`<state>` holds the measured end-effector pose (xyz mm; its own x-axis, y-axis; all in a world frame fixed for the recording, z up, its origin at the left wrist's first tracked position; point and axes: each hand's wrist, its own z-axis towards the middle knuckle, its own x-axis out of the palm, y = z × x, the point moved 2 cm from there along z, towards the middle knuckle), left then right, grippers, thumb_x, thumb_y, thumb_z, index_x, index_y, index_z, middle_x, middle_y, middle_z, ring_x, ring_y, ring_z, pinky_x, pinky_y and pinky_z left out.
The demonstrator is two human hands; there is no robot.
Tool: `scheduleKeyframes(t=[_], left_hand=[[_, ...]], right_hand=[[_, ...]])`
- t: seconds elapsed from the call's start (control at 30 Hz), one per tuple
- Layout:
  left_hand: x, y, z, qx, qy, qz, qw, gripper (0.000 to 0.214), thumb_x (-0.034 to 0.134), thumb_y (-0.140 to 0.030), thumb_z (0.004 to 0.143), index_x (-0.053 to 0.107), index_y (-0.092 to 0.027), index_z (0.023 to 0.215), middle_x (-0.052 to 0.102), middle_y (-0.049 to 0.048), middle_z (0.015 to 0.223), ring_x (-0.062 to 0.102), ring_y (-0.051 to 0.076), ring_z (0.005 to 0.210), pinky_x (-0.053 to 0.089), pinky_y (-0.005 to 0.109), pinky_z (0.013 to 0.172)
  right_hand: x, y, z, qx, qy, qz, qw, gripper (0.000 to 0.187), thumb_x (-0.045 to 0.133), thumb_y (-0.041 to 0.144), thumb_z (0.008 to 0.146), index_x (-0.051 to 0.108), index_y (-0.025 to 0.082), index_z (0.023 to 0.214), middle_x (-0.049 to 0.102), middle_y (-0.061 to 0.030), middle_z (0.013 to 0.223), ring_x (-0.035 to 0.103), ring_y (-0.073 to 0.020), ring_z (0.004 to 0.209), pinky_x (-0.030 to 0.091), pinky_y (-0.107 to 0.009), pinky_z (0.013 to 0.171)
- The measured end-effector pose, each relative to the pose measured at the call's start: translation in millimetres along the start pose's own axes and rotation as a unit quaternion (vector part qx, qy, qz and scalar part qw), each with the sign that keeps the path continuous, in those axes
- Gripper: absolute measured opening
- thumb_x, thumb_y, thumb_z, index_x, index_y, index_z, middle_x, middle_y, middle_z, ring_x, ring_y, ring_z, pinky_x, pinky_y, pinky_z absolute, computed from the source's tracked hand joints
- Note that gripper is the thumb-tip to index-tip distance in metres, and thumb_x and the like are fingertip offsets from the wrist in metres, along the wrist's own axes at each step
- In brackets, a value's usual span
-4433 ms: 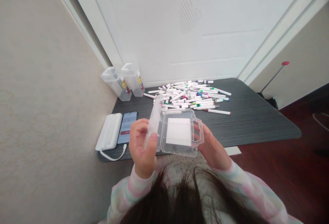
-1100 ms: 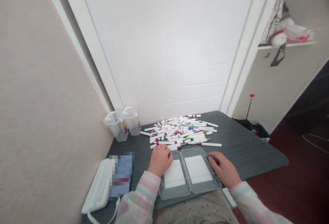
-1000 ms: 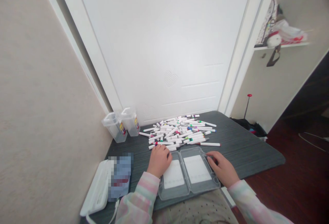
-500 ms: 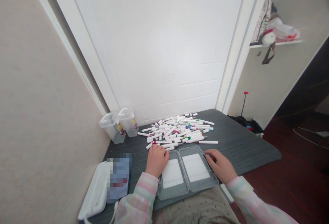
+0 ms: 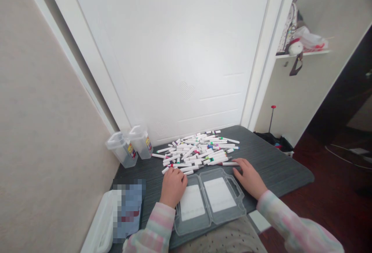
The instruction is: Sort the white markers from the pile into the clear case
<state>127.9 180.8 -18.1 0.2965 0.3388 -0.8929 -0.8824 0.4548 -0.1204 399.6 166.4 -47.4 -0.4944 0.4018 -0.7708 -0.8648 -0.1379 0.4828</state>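
A clear plastic case lies unfolded in front of me, with a white sheet in each half. Beyond it spreads a loose pile of white markers with coloured bands and ends. My left hand rests palm down by the case's upper left corner, its slightly bent fingertips at the near edge of the pile. To the right, my right hand reaches over a single marker with a brownish end. Its fingertips meet that marker's right end, thumb and fingers apart.
Two clear plastic containers stand at the table's left back corner. A white object and a blurred blue item lie at the left. The dark table meets a white door at the back.
My right hand has moved from the case's right edge up to the brown-ended marker. The left hand stays near the pile's front edge. The view has shifted slightly.
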Motion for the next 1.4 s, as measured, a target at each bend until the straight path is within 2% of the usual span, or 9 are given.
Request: scheduleKeyframes(t=[0.07, 0.17, 0.43, 0.77, 1.0, 1.2, 1.4], left_hand=[[0.2, 0.3, 0.2, 0.003, 0.001, -0.004, 1.000, 0.026, 0.042, -0.019, 0.079, 0.062, -0.018, 0.062, 0.062, 0.0065, 0.071, 0.051, 0.020, 0.074, 0.041, 0.036, 0.069], [0.8, 0.8, 0.3, 0.003, 0.005, -0.006, 1.000, 0.027, 0.042, -0.020, 0.079, 0.061, -0.018, 0.060, 0.062, 0.0056, 0.069, 0.051, 0.019, 0.072, 0.041, 0.035, 0.069], [0.3, 1.5, 0.2, 0.001, 0.019, -0.013, 1.000, 0.026, 0.041, -0.021, 0.080, 0.060, -0.017, 0.063, 0.063, 0.0052, 0.071, 0.053, 0.019, 0.073, 0.042, 0.035, 0.069], [0.4, 2.9, 1.5, 0.002, 0.015, -0.020, 1.000, 0.025, 0.042, -0.019, 0.079, 0.061, -0.018, 0.063, 0.063, 0.0057, 0.071, 0.054, 0.019, 0.076, 0.043, 0.035, 0.072], [1.4, 3.3, -0.1, -0.004, 0.016, -0.024, 1.000, 0.025, 0.042, -0.018, 0.079, 0.062, -0.017, 0.064, 0.064, 0.0050, 0.072, 0.054, 0.019, 0.076, 0.043, 0.035, 0.072], [1.0, 3.6, 3.1, 0.005, 0.034, -0.025, 0.999, 0.026, 0.041, -0.018, 0.080, 0.061, -0.016, 0.065, 0.064, 0.0048, 0.072, 0.054, 0.019, 0.076, 0.043, 0.034, 0.072], [-0.2, 3.9, 4.0, 0.014, 0.082, -0.033, 0.996, 0.024, 0.041, -0.021, 0.081, 0.061, -0.016, 0.069, 0.063, 0.0057, 0.076, 0.053, 0.020, 0.079, 0.041, 0.037, 0.075]], right_hand=[[0.5, -1.8, 4.1, -0.028, -0.006, -0.048, 0.998, 0.032, 0.042, 0.020, 0.074, 0.055, 0.013, 0.102, 0.055, -0.0117, 0.105, 0.050, -0.0219, 0.095, 0.039, -0.036, 0.085], [2.4, -4.2, 5.3, -0.031, 0.008, -0.087, 0.996, 0.030, 0.042, 0.019, 0.074, 0.058, 0.013, 0.099, 0.058, -0.0116, 0.102, 0.051, -0.0230, 0.092, 0.039, -0.037, 0.083], [2.1, -6.5, 5.1, -0.011, 0.020, -0.098, 0.995, 0.024, 0.041, 0.017, 0.075, 0.060, 0.015, 0.088, 0.063, -0.0072, 0.092, 0.053, -0.0210, 0.084, 0.039, -0.033, 0.077], [1.9, -11.1, 6.5, 0.020, 0.003, -0.121, 0.992, 0.024, 0.038, 0.017, 0.077, 0.060, 0.015, 0.086, 0.062, -0.0085, 0.092, 0.053, -0.0218, 0.086, 0.038, -0.033, 0.075], [3.3, -10.1, 8.5, 0.014, 0.001, -0.131, 0.991, 0.022, 0.040, 0.018, 0.078, 0.060, 0.015, 0.085, 0.062, -0.0087, 0.091, 0.053, -0.0210, 0.085, 0.038, -0.031, 0.073], [5.0, -5.1, 14.8, -0.018, 0.019, -0.142, 0.989, 0.021, 0.042, 0.017, 0.078, 0.060, 0.017, 0.088, 0.062, -0.0066, 0.093, 0.052, -0.0202, 0.084, 0.036, -0.030, 0.070], [1.8, 1.8, 24.8, -0.112, 0.043, -0.179, 0.977, 0.020, 0.043, 0.019, 0.079, 0.060, 0.018, 0.088, 0.061, -0.0067, 0.091, 0.050, -0.0195, 0.083, 0.033, -0.030, 0.069]])
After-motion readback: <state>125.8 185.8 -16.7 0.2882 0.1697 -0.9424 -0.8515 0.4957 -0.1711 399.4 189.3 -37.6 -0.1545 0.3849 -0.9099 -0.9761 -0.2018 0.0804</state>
